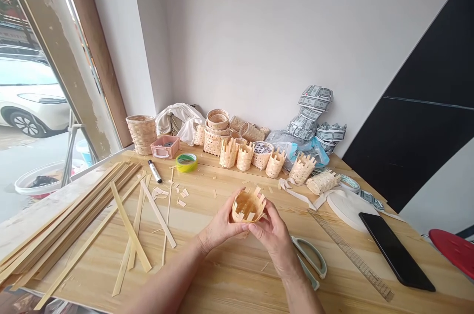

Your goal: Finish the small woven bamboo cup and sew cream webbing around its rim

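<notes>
Between both hands I hold a small woven basket point(247, 205) over the middle of the wooden table, its open top tilted toward me. Cut strip ends stick up around its rim. My left hand point(223, 217) wraps the left side, thumb along the near wall. My right hand point(272, 227) grips the right side, its thumb meeting the left one at the front. The fingers behind the basket are partly hidden. Just right of my right wrist lie scissors point(309, 259), their blades covered by my forearm.
Long wooden strips point(85, 215) cover the table's left side. A marker point(154, 172), yellow-green tape point(186, 162) and a pink box point(165, 147) stand behind. Several small baskets point(244, 157) line the back. A ruler point(348, 252), white ribbon roll point(350, 209) and phone point(396, 250) lie right.
</notes>
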The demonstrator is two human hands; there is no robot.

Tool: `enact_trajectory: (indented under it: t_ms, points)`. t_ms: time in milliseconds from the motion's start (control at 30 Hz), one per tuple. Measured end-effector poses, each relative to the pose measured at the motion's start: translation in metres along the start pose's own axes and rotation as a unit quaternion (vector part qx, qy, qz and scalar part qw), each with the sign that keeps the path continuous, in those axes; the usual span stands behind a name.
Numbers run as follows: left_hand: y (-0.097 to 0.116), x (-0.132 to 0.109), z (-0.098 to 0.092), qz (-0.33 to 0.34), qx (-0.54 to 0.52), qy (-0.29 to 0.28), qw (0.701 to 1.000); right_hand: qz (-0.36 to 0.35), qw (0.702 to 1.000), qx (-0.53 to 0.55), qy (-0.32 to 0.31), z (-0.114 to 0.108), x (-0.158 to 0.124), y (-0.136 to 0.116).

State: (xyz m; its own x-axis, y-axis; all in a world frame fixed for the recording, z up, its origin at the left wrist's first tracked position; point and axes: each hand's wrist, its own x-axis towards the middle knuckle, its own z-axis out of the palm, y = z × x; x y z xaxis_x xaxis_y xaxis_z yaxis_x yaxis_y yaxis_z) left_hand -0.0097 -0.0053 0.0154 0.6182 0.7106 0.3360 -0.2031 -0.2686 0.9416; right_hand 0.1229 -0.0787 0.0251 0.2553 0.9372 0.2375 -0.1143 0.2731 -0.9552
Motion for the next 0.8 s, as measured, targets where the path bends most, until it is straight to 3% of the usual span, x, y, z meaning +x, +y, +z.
enact_trajectory:
  t_ms: [467, 667, 800]
  points:
    - [-0.015, 0.003, -0.006, -0.054, -0.061, -0.095, 0.992, 0.026, 0.998, 0.047, 0.043, -0.001, -0.002, 0.017]
    - [-0.014, 0.003, -0.006, -0.052, -0.042, -0.078, 0.995, 0.014, 0.999, 0.035, 0.034, -0.006, -0.004, 0.025]
    - [-0.021, 0.003, -0.004, -0.066, -0.053, -0.060, 0.995, 0.007, 1.000, -0.003, -0.018, -0.010, -0.006, 0.019]
